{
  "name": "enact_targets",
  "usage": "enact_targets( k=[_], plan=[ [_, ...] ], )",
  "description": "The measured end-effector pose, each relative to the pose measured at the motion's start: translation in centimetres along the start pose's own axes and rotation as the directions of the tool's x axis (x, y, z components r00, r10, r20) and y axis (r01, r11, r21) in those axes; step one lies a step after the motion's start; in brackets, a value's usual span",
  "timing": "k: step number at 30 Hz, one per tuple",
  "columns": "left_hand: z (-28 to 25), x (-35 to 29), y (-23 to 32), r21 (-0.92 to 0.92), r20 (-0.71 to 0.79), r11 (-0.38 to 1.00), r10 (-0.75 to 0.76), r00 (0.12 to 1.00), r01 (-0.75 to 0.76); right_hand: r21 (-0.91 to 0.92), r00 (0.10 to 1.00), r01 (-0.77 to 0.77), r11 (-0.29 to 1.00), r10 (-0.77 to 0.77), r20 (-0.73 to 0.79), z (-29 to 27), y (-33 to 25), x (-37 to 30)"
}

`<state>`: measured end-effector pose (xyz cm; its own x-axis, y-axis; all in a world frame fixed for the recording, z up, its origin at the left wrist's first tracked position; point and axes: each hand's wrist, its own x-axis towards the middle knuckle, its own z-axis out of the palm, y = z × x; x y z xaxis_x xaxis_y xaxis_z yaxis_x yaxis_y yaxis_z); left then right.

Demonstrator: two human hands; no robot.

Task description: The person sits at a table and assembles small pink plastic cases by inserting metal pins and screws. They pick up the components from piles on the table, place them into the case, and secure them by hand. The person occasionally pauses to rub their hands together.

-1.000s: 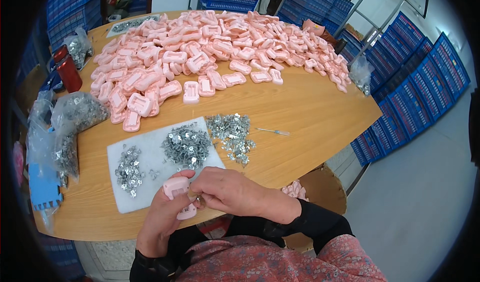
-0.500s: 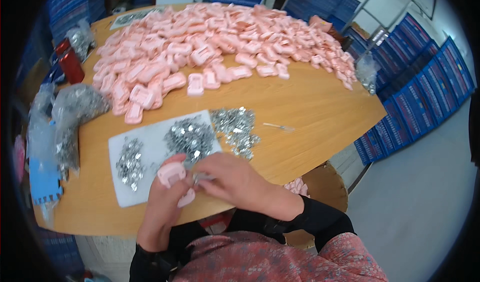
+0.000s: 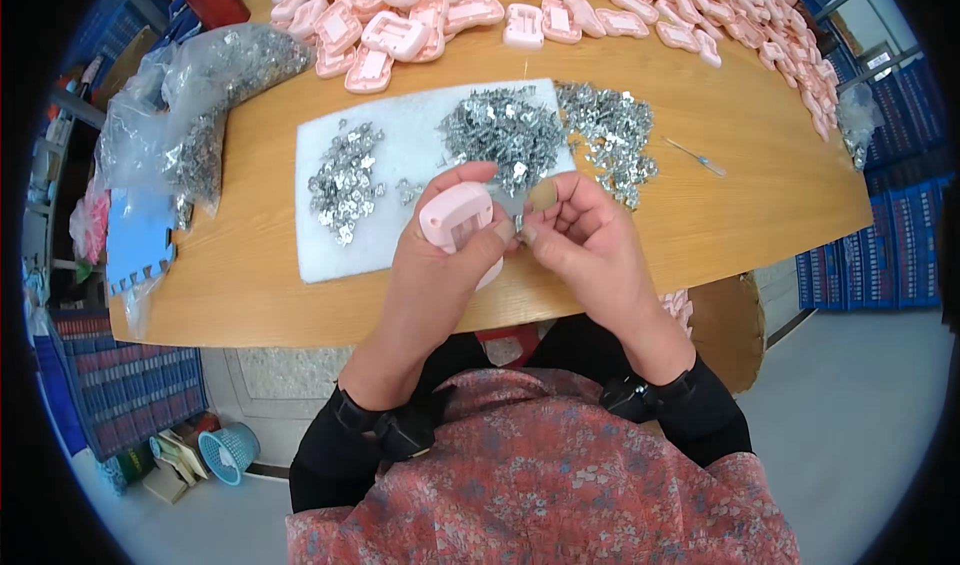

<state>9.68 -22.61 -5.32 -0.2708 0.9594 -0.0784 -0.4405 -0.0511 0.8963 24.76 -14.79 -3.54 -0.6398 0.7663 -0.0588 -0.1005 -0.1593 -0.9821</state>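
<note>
My left hand point(image 3: 420, 280) is closed around a pale pink plastic casing point(image 3: 452, 208) with rectangular openings, the thumb pressing its edge. Beside it my right hand point(image 3: 605, 260) pinches with thumb and fingertips close to the left thumb. A tan cover point(image 3: 543, 196) sits on one of its fingertips. Whatever lies in the pinch is too small and hidden to name. Beyond the hands a white foam sheet point(image 3: 410, 115) bears a large pile of small silvery metal pieces point(image 3: 503, 135) and a smaller pile point(image 3: 345, 180) at its left.
More metal pieces point(image 3: 608, 135) lie on the wooden table point(image 3: 750, 215), right of the sheet. Farther right is a thin tool point(image 3: 700, 158). Many pink casings point(image 3: 395, 35) heap up at the back. Bags of metal pieces point(image 3: 200, 85) and a red flask point(image 3: 217, 0) stand left.
The view has tilted down and turned, so the table appears higher. My right hand has shifted from over the casing's side to just right of it. My left hand keeps the casing.
</note>
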Motion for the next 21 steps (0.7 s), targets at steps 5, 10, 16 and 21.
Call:
enact_targets(
  k=[5,10,16,21],
  plan=[
    [-0.7,0.1,0.4,-0.295,0.089,0.924,-0.229,0.969,0.245,0.005,0.996,0.083,0.997,-0.083,-0.036,-0.5,0.1,0.7],
    [-1.7,-0.2,0.4,-0.457,0.224,0.782,-0.360,0.906,0.424,-0.319,0.952,0.307,0.897,-0.288,0.105,0.1,-0.7,0.7],
    [-0.6,-0.8,1.6,-0.380,0.157,0.787,-0.464,0.872,0.487,-0.589,0.915,0.403,0.701,-0.310,0.257,0.6,-1.1,1.1],
    [-1.4,-1.0,0.3,-0.344,0.178,0.793,-0.470,0.864,0.502,-0.646,0.918,0.396,0.652,-0.257,0.303,0.6,-1.8,1.3]
  ],
)
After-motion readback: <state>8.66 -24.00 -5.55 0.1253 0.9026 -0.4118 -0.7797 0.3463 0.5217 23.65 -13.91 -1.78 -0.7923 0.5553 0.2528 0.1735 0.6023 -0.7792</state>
